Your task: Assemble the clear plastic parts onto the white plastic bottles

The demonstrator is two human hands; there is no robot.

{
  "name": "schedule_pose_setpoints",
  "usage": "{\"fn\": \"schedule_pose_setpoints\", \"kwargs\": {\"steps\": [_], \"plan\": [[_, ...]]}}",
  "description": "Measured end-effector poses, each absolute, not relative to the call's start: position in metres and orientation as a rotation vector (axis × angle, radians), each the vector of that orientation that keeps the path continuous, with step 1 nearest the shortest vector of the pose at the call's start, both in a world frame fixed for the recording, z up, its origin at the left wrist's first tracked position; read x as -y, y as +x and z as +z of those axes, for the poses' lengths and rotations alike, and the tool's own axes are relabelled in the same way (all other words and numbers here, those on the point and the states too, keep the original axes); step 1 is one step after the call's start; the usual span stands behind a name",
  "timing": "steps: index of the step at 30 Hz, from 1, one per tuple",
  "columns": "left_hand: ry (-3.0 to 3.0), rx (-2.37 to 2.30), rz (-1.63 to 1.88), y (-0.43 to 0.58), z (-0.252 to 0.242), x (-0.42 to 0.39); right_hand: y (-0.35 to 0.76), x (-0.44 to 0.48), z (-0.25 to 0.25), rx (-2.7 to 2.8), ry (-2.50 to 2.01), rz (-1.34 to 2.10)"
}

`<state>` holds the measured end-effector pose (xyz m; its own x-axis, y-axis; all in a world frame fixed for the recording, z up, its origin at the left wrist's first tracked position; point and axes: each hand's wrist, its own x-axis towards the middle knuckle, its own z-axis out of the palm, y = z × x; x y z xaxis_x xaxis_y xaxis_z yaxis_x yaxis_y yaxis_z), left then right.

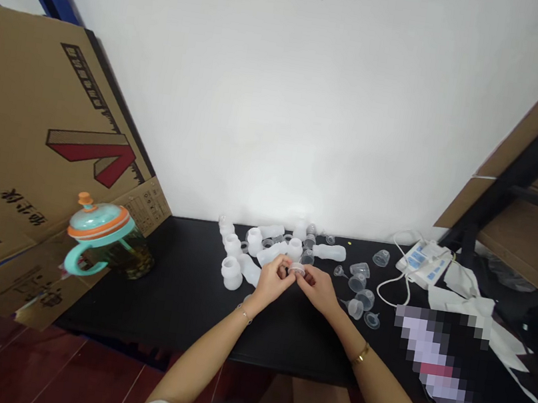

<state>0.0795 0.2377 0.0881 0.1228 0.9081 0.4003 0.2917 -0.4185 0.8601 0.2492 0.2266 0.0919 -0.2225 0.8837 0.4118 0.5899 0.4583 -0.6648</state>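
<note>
Over the black table (183, 303), my left hand (271, 281) and my right hand (317, 287) meet around one small clear plastic ring part (296, 269). Each hand pinches it with closed fingers. Just beyond my hands lies a heap of translucent white plastic bottles (262, 247). To the right of my right hand several small clear cups and funnels (361, 289) are scattered.
A teal and orange lidded drinking cup (102, 234) stands at the table's left end against a large cardboard box (28, 152). A white power strip (424, 262) with cable and white paper (475, 313) lie at the right. A wooden shelf frame (531, 173) rises on the right.
</note>
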Motion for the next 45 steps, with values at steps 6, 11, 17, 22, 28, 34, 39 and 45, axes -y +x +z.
{"fn": "schedule_pose_setpoints", "kwargs": {"steps": [6, 11, 17, 22, 28, 34, 39, 45], "plan": [[1.794, -1.161, 1.285, 0.0786, 0.0903, -0.2365, 0.2490, -0.2270, 0.0912, 1.931, -1.248, 0.472], [1.795, -1.171, 1.275, 0.0783, 0.0930, -0.2355, 0.2483, -0.2269, 0.0917, 1.933, -1.241, 0.468], [1.793, -1.186, 1.266, 0.0784, 0.0955, -0.2344, 0.2479, -0.2270, 0.0920, 1.939, -1.236, 0.474], [1.813, -1.195, 1.265, 0.0776, 0.0951, -0.2347, 0.2482, -0.2277, 0.0903, 1.938, -1.239, 0.468], [1.832, -1.201, 1.262, 0.0769, 0.0967, -0.2344, 0.2484, -0.2279, 0.0901, 1.959, -1.238, 0.463], [1.833, -1.187, 1.272, 0.0765, 0.0956, -0.2350, 0.2477, -0.2277, 0.0910, 1.961, -1.236, 0.457], [1.848, -1.150, 1.265, 0.0771, 0.0949, -0.2354, 0.2479, -0.2278, 0.0902, 1.928, -1.257, 0.464], [1.835, -1.140, 1.244, 0.0777, 0.0932, -0.2384, 0.2485, -0.2285, 0.0870, 1.875, -1.248, 0.492]]}}
